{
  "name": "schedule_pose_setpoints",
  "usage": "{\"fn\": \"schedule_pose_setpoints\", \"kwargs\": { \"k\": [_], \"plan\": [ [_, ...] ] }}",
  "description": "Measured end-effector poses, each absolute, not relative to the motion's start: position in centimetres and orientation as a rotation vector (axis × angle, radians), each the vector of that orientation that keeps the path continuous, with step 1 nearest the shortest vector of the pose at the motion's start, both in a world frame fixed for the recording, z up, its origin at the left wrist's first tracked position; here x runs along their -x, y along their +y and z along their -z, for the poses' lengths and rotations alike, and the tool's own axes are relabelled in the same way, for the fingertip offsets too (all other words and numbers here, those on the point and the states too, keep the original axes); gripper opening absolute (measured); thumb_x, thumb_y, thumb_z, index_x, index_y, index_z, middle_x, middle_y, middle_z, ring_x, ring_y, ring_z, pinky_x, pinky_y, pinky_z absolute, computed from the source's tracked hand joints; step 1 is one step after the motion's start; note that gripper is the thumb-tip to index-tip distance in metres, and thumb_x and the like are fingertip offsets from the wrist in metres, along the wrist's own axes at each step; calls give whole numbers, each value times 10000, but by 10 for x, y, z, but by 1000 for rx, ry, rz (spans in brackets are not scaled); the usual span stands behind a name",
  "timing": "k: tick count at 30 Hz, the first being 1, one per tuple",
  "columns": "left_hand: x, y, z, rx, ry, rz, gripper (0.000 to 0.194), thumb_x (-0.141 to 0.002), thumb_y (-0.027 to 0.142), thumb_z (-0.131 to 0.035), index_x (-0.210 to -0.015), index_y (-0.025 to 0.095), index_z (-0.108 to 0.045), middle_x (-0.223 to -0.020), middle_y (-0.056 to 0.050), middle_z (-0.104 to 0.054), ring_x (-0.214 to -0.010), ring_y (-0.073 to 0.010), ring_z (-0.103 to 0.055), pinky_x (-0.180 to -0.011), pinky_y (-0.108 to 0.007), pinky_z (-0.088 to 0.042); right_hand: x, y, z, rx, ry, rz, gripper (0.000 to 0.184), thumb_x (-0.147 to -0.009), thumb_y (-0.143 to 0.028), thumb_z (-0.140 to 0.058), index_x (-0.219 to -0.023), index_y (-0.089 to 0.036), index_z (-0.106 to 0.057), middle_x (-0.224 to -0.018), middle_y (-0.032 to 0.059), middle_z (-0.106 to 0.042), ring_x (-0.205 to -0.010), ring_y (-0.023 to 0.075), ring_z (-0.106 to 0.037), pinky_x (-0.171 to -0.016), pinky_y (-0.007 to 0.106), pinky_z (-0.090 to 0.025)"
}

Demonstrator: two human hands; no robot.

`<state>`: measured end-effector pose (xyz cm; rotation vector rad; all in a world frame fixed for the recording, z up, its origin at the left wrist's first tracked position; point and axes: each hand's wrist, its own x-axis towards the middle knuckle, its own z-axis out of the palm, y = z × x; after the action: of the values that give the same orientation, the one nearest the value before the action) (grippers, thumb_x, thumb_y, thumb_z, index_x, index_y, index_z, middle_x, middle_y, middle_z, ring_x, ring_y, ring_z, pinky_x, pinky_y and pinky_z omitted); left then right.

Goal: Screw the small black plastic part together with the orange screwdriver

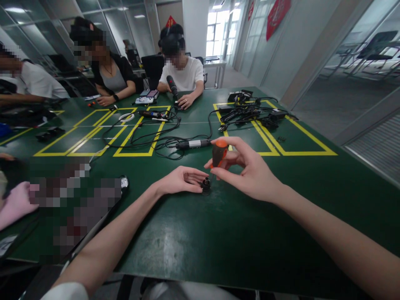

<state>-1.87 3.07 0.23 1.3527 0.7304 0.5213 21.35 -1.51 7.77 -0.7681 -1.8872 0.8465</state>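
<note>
My right hand (250, 166) is closed around the orange and black handle of a screwdriver (220, 153), held roughly upright above the table. Its tip is too small to make out. Just below and to the left, a small black round part (206, 185) stands on the green tabletop (175, 237). The fingers and thumb of my left hand (179, 180) pinch this part from its left side. A slight gap shows between the screwdriver handle and the black part.
Beyond my hands lies a corded silver-and-black electric screwdriver (193, 144). A heap of black cables and adapters (243, 110) is at the back right, within yellow tape outlines (306, 153). Across the table, a person in white (187, 75) holds a black tool. Blurred flat objects (90, 212) lie left.
</note>
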Motion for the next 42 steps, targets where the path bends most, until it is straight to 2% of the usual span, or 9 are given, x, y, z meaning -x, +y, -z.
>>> {"fn": "schedule_pose_setpoints", "kwargs": {
  "k": [4, 8, 13, 17, 19, 23, 27, 35, 42],
  "plan": [
    [15, 29, -3, -1321, 774, -563, 426, -560, 244, -985, -908, 117, -776, -908, -66, -812, -789, -144, -753, -868, -300, -592, -213, -18, -78, 725, -1902, -842, 598, -922, -147, -688, -1432, -282, -408, -1038, 39, -766, -586, 137, -675, -509, 276, -557],
    [14, 27, -8, -1353, 812, -528, 403, -569, 299, -982, -862, 113, -777, -839, -41, -801, -695, -113, -720, -792, -257, -587, -213, -20, -79, 658, -1971, -773, 672, -922, -86, -640, -1494, -308, -367, -1115, 41, -735, -593, 120, -673, -475, 253, -534],
    [16, 28, -11, -1412, 826, -499, 378, -614, 300, -958, -904, 113, -803, -856, -53, -810, -696, -124, -721, -781, -250, -580, -213, -21, -84, 642, -1941, -591, 473, -920, -156, -702, -1347, -274, -535, -1081, 37, -699, -791, 166, -705, -564, 256, -544],
    [18, 29, -10, -1436, 795, -469, 426, -658, 249, -930, -1041, 112, -804, -977, -90, -819, -789, -150, -751, -834, -268, -581, -213, -20, -91, 708, -1901, -386, 252, -935, -212, -701, -1184, -235, -666, -972, 28, -681, -738, 157, -628, -564, 265, -504],
    [19, 29, -8, -1410, 772, -489, 530, -650, 222, -933, -1148, 129, -778, -1034, -97, -815, -847, -159, -760, -856, -275, -584, -213, -19, -93, 722, -1903, -337, 265, -946, -208, -678, -1209, -237, -678, -942, 25, -678, -750, 166, -618, -620, 288, -532],
    [17, 28, -5, -1348, 779, -568, 542, -591, 199, -969, -1091, 130, -770, -995, -86, -816, -862, -163, -765, -872, -288, -592, -213, -18, -93, 714, -1854, -394, 432, -950, -213, -656, -1375, -263, -594, -1091, 59, -705, -884, 209, -677, -767, 365, -598],
    [17, 28, -4, -1313, 795, -571, 383, -577, 233, -981, -868, 105, -767, -908, -73, -816, -781, -144, -759, -844, -280, -604, -214, -18, -92, 663, -1856, -511, 321, -975, -195, -606, -1291, -250, -619, -1074, 55, -709, -918, 212, -709, -808, 375, -609],
    [19, 30, -6, -1383, 822, -533, 412, -616, 258, -964, -965, 106, -806, -958, -93, -823, -816, -170, -772, -851, -285, -610, -213, -17, -95, 673, -1795, -427, 182, -925, -214, -700, -1100, -250, -735, -988, 42, -680, -922, 209, -665, -783, 343, -600],
    [21, 29, -8, -1434, 824, -480, 444, -672, 282, -933, -1057, 102, -804, -1018, -121, -820, -837, -187, -779, -850, -294, -610, -213, -19, -91, 582, -1816, -689, 290, -1073, -267, -489, -1324, -277, -634, -1188, 74, -706, -918, 197, -716, -803, 373, -617]
  ]
}}
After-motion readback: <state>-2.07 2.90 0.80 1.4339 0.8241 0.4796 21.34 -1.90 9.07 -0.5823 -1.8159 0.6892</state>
